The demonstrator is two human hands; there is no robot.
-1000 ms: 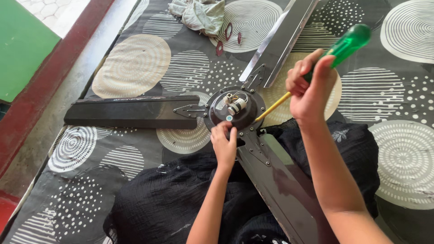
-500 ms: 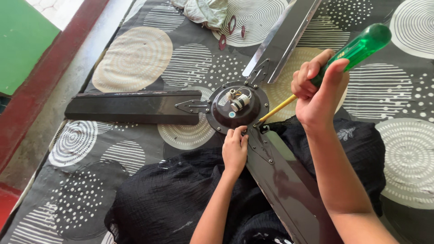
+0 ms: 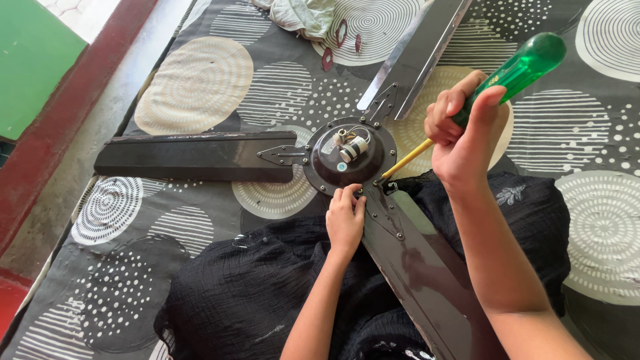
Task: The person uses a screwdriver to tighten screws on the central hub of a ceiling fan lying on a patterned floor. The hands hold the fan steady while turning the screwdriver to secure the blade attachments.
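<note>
Ceiling fan lying on a patterned mat (image 3: 200, 87), motor hub (image 3: 348, 159) up, three dark blades attached: one blade (image 3: 193, 155) points left, one (image 3: 417, 57) up-right, one (image 3: 427, 280) runs down-right across the person's lap over black cloth (image 3: 253, 293). Right hand (image 3: 467, 137) is closed in a fist round the green handle of a screwdriver (image 3: 513, 70); yellow shaft slants down-left, tip at the hub's lower right edge where the near blade's bracket (image 3: 385, 207) meets it. Can't tell whether the tip sits in a screw head. Left hand (image 3: 345, 217) rests at the hub's bottom rim, fingers curled, fingertips touching the rim next to the bracket; whether it pinches anything small I can't tell. Small pale cylindrical part with wires (image 3: 352, 147) sits on top of the hub centre. Crumpled grey rag (image 3: 303, 15) at the mat's top edge, two small dark red loops (image 3: 340, 37) just beside it. Left of the mat: bare concrete strip, red border, green surface (image 3: 30, 73).
</note>
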